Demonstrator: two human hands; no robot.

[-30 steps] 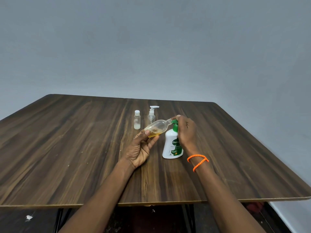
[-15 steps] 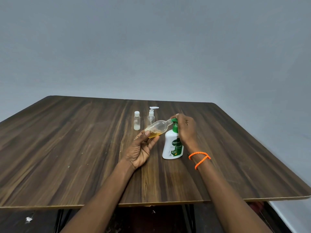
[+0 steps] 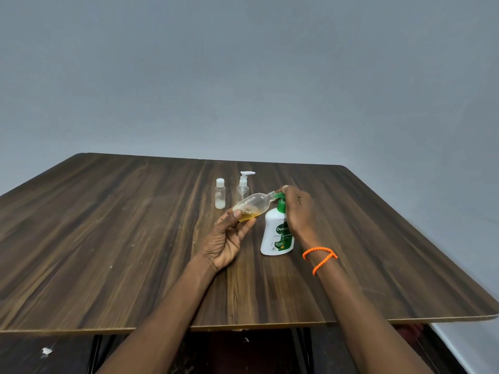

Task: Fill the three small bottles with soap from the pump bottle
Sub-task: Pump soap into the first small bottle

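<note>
A white pump bottle (image 3: 276, 236) with a green pump head stands on the dark wooden table (image 3: 108, 238). My right hand (image 3: 298, 211) rests on top of the pump head, fingers curled over it. My left hand (image 3: 229, 236) holds a clear small bottle (image 3: 252, 206) tilted on its side, its open neck against the green nozzle. Amber soap lies in its lower end. Behind them stand a capped small bottle (image 3: 220, 197) with a little whitish liquid and a clear small bottle with a white pump top (image 3: 243, 184).
An orange beaded band (image 3: 320, 256) circles my right wrist. The table's front edge runs just under my forearms, with dark floor below. A grey wall rises behind the table.
The pump head and my right hand have risen slightly. The tilted bottle stays at the nozzle in my left hand.
</note>
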